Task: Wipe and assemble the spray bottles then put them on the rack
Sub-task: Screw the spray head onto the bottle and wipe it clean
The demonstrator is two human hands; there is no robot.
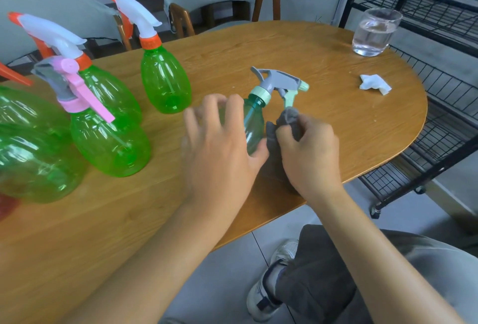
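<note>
A small teal spray bottle [254,121] with a grey and mint trigger head [280,83] leans on the wooden table [323,127]. My left hand [219,142] wraps round its body. My right hand [310,153] pinches a grey cloth [289,116] against the bottle's right side, just below the trigger. Several green spray bottles stand to the left: one with a pink and grey head [108,140], one with a white and orange head [165,77], another behind it [111,90].
A glass of water [373,32] stands at the table's far right, with a crumpled white tissue [375,84] nearby. A black wire rack [437,70] on wheels stands right of the table. Grey chairs sit behind. My knee and shoe show below the table's edge.
</note>
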